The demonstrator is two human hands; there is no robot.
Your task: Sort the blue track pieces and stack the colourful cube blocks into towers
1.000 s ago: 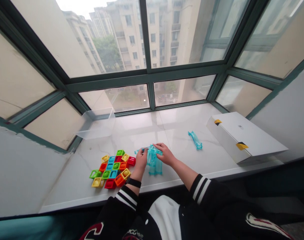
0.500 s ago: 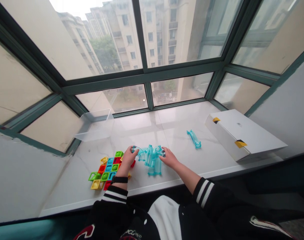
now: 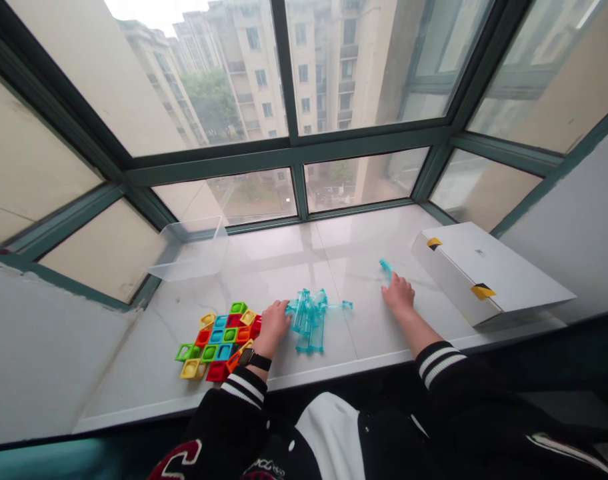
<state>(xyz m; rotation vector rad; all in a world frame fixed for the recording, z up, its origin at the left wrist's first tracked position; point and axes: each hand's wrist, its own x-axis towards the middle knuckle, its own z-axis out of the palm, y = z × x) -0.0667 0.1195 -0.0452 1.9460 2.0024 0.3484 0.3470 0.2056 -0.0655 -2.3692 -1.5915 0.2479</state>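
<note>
A cluster of see-through turquoise plastic pieces, shaped like grooved track parts (image 3: 309,327), lies on the white sill in front of me. At its left edge is my left hand (image 3: 275,321), fingers closed on the end of one turquoise piece. Further right, my right hand (image 3: 399,293) has its fingers curled over a separate turquoise plastic piece (image 3: 385,266); only the far end of that piece shows. A thin turquoise piece (image 3: 341,305) sticks out from the cluster's right side.
Colourful plastic blocks (image 3: 217,338) are grouped to the left, close to my left wrist. A clear plastic bin (image 3: 187,263) stands at the back left. On the right is a white box (image 3: 489,267) with yellow-and-black tabs. Window frames (image 3: 264,160) border the sill behind.
My right hand has left the cluster and moved right onto the separate turquoise piece. My left hand has shifted slightly right and down, nearer the cluster. A thin piece now extends from the cluster's right.
</note>
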